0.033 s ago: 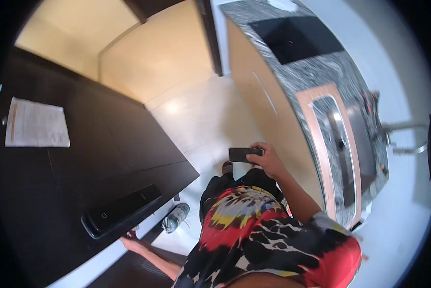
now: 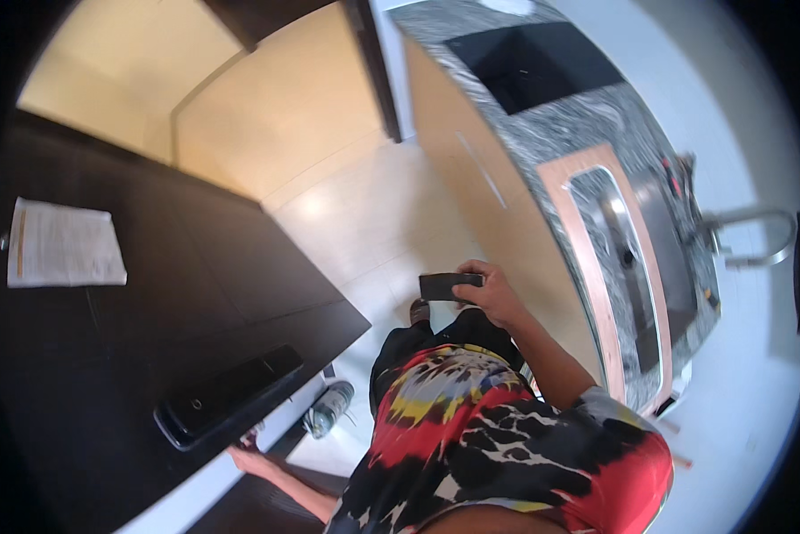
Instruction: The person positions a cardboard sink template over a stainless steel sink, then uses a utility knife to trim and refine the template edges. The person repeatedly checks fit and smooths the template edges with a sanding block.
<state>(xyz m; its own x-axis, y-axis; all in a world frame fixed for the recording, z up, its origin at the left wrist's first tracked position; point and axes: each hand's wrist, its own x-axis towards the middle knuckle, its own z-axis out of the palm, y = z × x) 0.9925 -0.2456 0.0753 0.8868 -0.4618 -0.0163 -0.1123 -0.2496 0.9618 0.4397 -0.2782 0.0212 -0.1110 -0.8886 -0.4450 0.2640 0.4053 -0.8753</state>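
Note:
My right hand (image 2: 491, 294) is closed around a flat black rectangular block (image 2: 444, 287), thumb on top, in front of my legs. What the block is, I cannot make out. At lower left, my left hand (image 2: 250, 454) reaches to the edge of a dark brown door (image 2: 195, 258). Its fingers are curled by a small metallic part there; what they grip is too small to tell. On the door face just above that hand sits a long black lock panel (image 2: 231, 396) with a ring mark near one end.
A paper sheet (image 2: 66, 245) is fixed to the door. Beside the door's edge, a wrapped bundle (image 2: 330, 408) lies on the floor. Along the right runs a grey marbled counter (image 2: 587, 120) with a black recess (image 2: 533, 67), a wooden frame (image 2: 587, 254) and a faucet (image 2: 756, 236).
The view has shifted slightly, so the door and counter sit a little differently. Both hands stay in nearly the same places, the right one still holding the black block.

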